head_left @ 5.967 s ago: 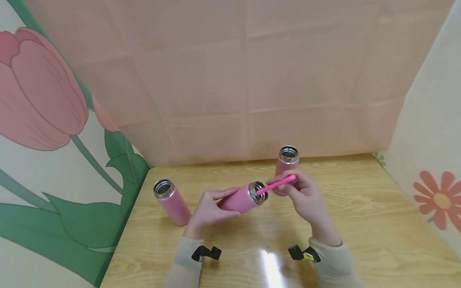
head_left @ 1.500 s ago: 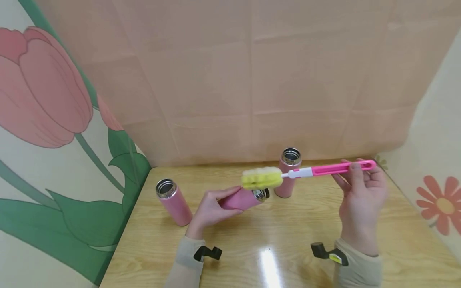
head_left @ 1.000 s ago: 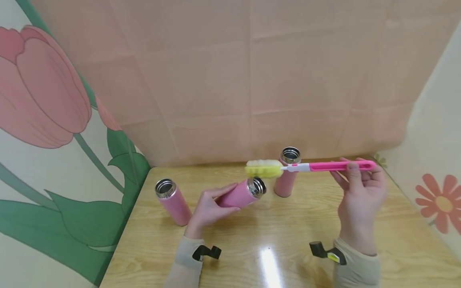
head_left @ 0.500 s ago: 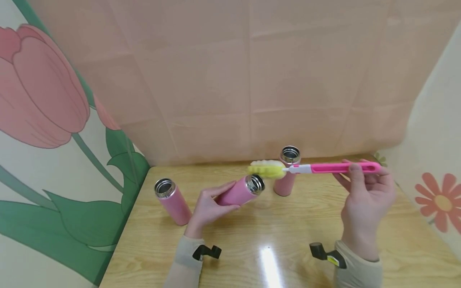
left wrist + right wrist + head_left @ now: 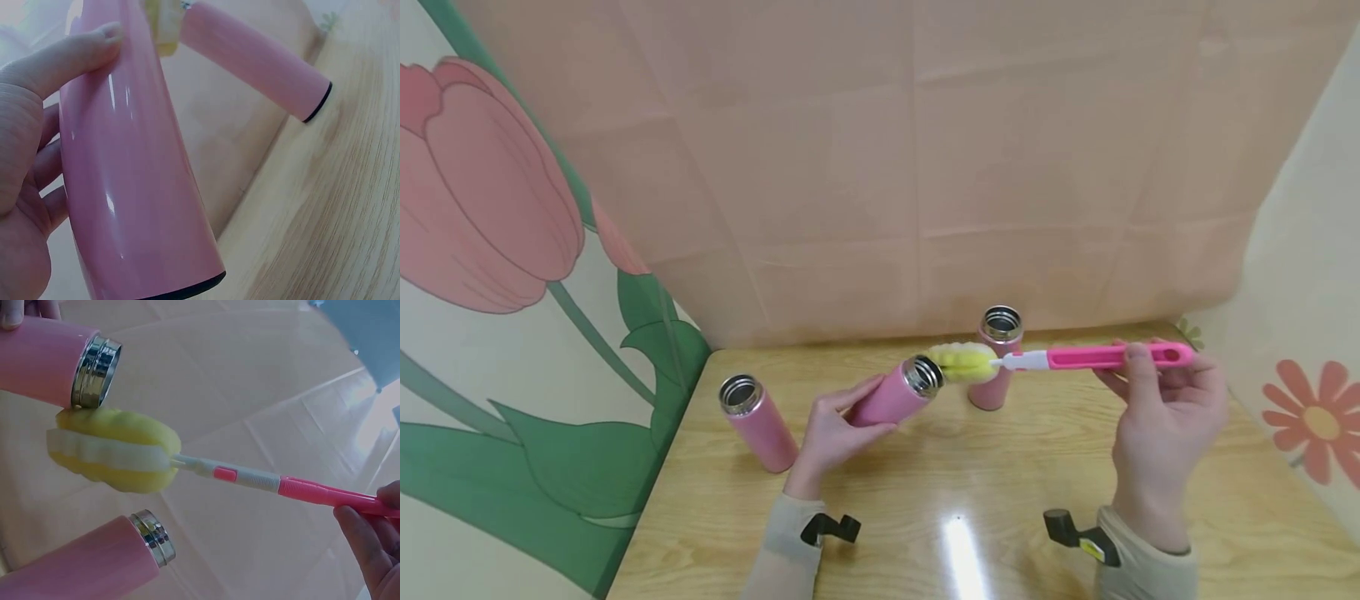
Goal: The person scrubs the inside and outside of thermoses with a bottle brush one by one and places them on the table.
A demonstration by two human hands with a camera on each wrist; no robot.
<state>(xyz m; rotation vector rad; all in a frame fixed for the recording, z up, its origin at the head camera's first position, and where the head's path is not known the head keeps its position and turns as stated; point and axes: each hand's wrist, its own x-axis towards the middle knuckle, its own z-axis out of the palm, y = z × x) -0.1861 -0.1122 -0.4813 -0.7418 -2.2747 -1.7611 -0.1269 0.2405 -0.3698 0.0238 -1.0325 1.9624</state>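
My left hand (image 5: pixel 838 429) grips a pink metal bottle (image 5: pixel 891 397), tilted with its uncapped steel mouth up and to the right. In the left wrist view the thumb lies along the bottle's side (image 5: pixel 131 169). My right hand (image 5: pixel 1165 425) pinches the pink handle of a bottle brush (image 5: pixel 1086 358) between thumb and fingers. The brush's yellow and white sponge head (image 5: pixel 112 450) is outside the bottle, close by the rim; whether they touch I cannot tell. Its white neck points left, and the brush lies nearly level in the air.
A second pink bottle (image 5: pixel 760 425) stands uncapped on the wooden table (image 5: pixel 715 533) at the left. Another uncapped one (image 5: pixel 988 392) stands at the back, behind the brush head. A pinkish cloth (image 5: pixel 820 167) hangs behind the table; flower-patterned walls flank it.
Six seconds ago the brush head was inside the held bottle; it has since come out to the right. Lately the bottle's mouth has risen slightly, and the brush head has shifted a little right.
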